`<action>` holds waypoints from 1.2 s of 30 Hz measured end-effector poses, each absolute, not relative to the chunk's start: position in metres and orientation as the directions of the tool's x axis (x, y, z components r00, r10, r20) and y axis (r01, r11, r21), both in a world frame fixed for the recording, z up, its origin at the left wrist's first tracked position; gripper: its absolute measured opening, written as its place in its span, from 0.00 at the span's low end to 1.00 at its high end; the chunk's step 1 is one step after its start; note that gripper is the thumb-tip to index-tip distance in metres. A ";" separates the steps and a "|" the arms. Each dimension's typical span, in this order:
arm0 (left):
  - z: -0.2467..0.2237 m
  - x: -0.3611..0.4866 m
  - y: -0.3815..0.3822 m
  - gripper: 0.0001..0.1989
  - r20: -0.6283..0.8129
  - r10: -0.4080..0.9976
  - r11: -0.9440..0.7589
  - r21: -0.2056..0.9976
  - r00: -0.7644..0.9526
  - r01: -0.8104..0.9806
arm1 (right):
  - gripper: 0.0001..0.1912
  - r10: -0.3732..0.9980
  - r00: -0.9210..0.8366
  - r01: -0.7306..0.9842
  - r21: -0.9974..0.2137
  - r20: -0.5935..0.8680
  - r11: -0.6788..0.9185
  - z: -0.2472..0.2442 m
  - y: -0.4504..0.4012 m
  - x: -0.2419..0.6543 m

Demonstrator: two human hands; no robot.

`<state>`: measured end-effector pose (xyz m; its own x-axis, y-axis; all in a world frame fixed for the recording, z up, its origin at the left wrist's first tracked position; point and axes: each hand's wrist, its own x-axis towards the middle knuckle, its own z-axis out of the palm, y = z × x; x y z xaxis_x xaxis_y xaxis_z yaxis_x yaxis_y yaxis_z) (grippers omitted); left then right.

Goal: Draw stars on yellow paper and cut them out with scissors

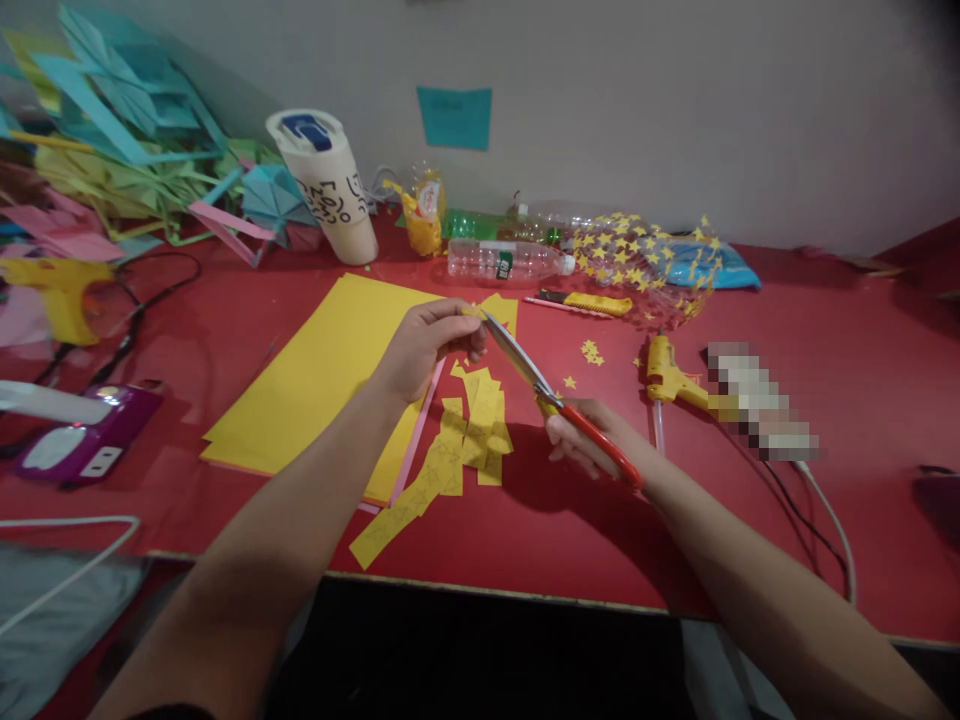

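Note:
My left hand [427, 345] pinches a small piece of yellow paper [472, 312] above the table. Red-handled scissors [551, 395] are gripped in my right hand [592, 435], their blades pointing up and left with the tips at that piece. Below my hands lie several yellow paper strips [450, 455] with stars drawn on them. Large yellow sheets [315, 375] are stacked under and left of my left forearm, with a pink edge showing beneath. Small cut-out yellow stars [592, 352] rest on the table beyond the scissors.
A yellow glue gun [664, 370] and a blurred-out pale object [761, 400] stand right. Behind are a yellow cutter [600, 303], a plastic bottle [480, 262], star-covered clear plastic [637, 255] and a white tumbler [330, 190]. Folded paper [135, 130] and a purple power strip [90, 435] are left.

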<state>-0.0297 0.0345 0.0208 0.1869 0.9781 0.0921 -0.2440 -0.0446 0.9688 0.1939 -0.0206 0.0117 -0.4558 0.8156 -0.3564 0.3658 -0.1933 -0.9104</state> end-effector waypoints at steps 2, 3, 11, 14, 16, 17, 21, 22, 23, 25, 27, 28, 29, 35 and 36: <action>0.021 -0.030 0.035 0.04 0.093 0.976 -0.042 0.968 0.195 -0.248 | 0.31 0.821 -0.452 0.368 -0.911 -0.348 -0.184 0.013 -0.021 0.193; 0.021 -0.030 0.035 0.04 0.091 0.976 -0.041 0.968 0.196 -0.247 | 0.32 0.823 -0.450 0.369 -0.912 -0.345 -0.180 0.014 -0.021 0.193; 0.023 -0.031 0.035 0.04 0.074 0.978 -0.028 0.973 0.196 -0.229 | 0.32 0.833 -0.444 0.371 -0.914 -0.330 -0.164 0.008 -0.020 0.195; 0.022 -0.032 0.036 0.04 0.075 0.976 -0.027 0.974 0.203 -0.227 | 0.30 0.851 -0.404 0.391 -0.904 -0.337 -0.173 0.000 -0.020 0.197; 0.023 -0.034 0.036 0.04 0.071 0.977 -0.025 0.975 0.202 -0.222 | 0.29 0.848 -0.390 0.414 -0.891 -0.360 -0.188 -0.004 -0.019 0.199; 0.023 -0.035 0.036 0.05 0.067 0.977 -0.023 0.976 0.203 -0.216 | 0.29 0.844 -0.389 0.424 -0.885 -0.369 -0.191 -0.005 -0.018 0.199; 0.026 -0.038 0.037 0.05 0.045 0.974 -0.007 0.986 0.221 -0.169 | 0.29 0.839 -0.419 0.422 -0.893 -0.348 -0.159 -0.003 -0.017 0.200; 0.027 -0.039 0.037 0.05 0.040 0.974 -0.003 0.987 0.225 -0.161 | 0.29 0.839 -0.423 0.419 -0.895 -0.343 -0.154 -0.003 -0.016 0.200; 0.027 -0.040 0.037 0.05 0.035 0.973 0.001 0.988 0.229 -0.156 | 0.29 0.838 -0.423 0.420 -0.894 -0.345 -0.156 -0.002 -0.016 0.200; 0.027 -0.041 0.037 0.04 0.032 0.971 0.005 0.988 0.236 -0.153 | 0.29 0.834 -0.415 0.431 -0.886 -0.364 -0.173 0.000 -0.016 0.199; 0.026 -0.043 0.038 0.04 0.034 0.969 0.004 0.988 0.244 -0.152 | 0.29 0.829 -0.410 0.437 -0.880 -0.381 -0.187 0.001 -0.016 0.199; 0.026 -0.043 0.039 0.04 0.037 0.968 0.002 0.988 0.248 -0.153 | 0.29 0.827 -0.409 0.438 -0.878 -0.384 -0.191 0.001 -0.016 0.199; 0.025 -0.044 0.039 0.04 0.040 0.967 -0.001 0.988 0.252 -0.155 | 0.29 0.824 -0.413 0.439 -0.878 -0.388 -0.193 0.002 -0.016 0.199; 0.026 -0.045 0.039 0.05 0.036 0.963 0.003 0.989 0.266 -0.145 | 0.30 0.819 -0.427 0.432 -0.882 -0.383 -0.188 0.004 -0.016 0.200; 0.026 -0.045 0.039 0.05 0.035 0.963 0.004 0.990 0.266 -0.141 | 0.30 0.823 -0.421 0.436 -0.880 -0.382 -0.185 0.004 -0.016 0.200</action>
<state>-0.0451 0.0393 0.0261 0.2664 0.9632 0.0345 -0.1412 0.0036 0.9900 0.1995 -0.0160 0.0039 -0.4210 0.8228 -0.3817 0.4365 -0.1851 -0.8805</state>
